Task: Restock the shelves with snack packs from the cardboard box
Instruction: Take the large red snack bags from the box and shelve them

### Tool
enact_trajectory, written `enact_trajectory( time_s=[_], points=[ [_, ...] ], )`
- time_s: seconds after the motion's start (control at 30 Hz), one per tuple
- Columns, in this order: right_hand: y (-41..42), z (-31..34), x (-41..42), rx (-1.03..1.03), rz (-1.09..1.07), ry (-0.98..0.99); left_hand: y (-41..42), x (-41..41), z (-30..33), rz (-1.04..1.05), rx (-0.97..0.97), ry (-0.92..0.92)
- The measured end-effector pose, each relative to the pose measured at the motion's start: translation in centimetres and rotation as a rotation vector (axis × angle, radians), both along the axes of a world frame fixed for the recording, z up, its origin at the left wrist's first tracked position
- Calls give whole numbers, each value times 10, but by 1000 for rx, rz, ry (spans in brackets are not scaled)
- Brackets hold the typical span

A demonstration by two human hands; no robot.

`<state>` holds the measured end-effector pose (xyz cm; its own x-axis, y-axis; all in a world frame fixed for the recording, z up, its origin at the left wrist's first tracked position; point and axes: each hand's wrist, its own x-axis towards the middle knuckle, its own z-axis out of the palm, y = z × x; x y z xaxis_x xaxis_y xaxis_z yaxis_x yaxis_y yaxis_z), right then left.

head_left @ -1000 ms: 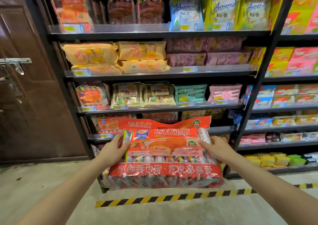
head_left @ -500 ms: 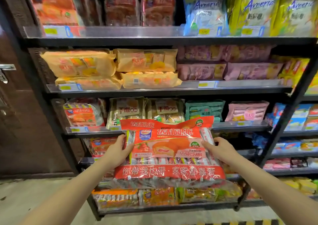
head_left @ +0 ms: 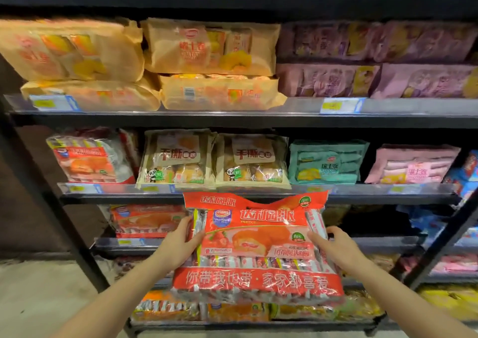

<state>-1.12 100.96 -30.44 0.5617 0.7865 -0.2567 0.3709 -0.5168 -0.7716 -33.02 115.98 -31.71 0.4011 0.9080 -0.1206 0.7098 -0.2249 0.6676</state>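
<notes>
- Left hand (head_left: 178, 244) gripping the left edge of the red snack pack (head_left: 256, 247), thumb over the front, fingers hidden behind.
- Right hand (head_left: 333, 247) clamped on the right edge of the same pack, fingers curled over its side.
- Held up in the air between both hands, tilted back a little, top flap level with the front lip of the shelf rack (head_left: 258, 195).
- Printed side facing the camera: red banners top and bottom, a cake picture in the middle, small wrapped pieces showing through the clear strip.
- Just behind the flap, two cream bread packs (head_left: 178, 159) side by side with panda logos.
- Left of those, a red-and-clear pack (head_left: 90, 156) much like the one in hand.
- Right of the bread, a green pack (head_left: 327, 163), then a pink pack (head_left: 411, 165).
- One shelf down on the left, another red pack (head_left: 147, 220) lying flat, partly behind the left wrist.
- One shelf up, tan packs (head_left: 207, 47) stacked in twos, purple packs (head_left: 375, 60) beside them.
- Bottom shelf: orange packs (head_left: 165, 309) peeking out under the held pack, blurred.
- Yellow price tags (head_left: 336, 104) along the shelf edges, print unreadable.
</notes>
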Motion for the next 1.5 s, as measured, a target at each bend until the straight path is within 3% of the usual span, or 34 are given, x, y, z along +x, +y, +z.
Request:
enact_trajectory(
  time_s=[0.13, 0.27, 0.5, 0.67, 0.97, 1.07, 1.3, 1.5],
  points=[
    [25, -70, 11, 43, -8, -38, 22, 11, -69, 22, 49, -38],
    [45, -127, 21, 122, 3, -113, 42, 21, -127, 25, 228, -128],
    [67, -183, 40, 255, 18, -263, 78, 37, -207, 79, 474, -212],
    [74, -225, 52, 346, -9, -236, 77, 47, -237, 46, 588, -231],
    [47, -233, 52, 424, 17, 7, 63, 31, -225, -8, 672, -266],
    [38, -228, 51, 499, 65, 25, 58, 25, -215, -10, 780, -303],
    [35, -196, 49, 845, 160, -170, 59, 13, -180, -15, 1019, -416],
    [58, -178, 47, 1049, 172, -305, 76, 22, -163, -60, 963, -580]
  ],
)
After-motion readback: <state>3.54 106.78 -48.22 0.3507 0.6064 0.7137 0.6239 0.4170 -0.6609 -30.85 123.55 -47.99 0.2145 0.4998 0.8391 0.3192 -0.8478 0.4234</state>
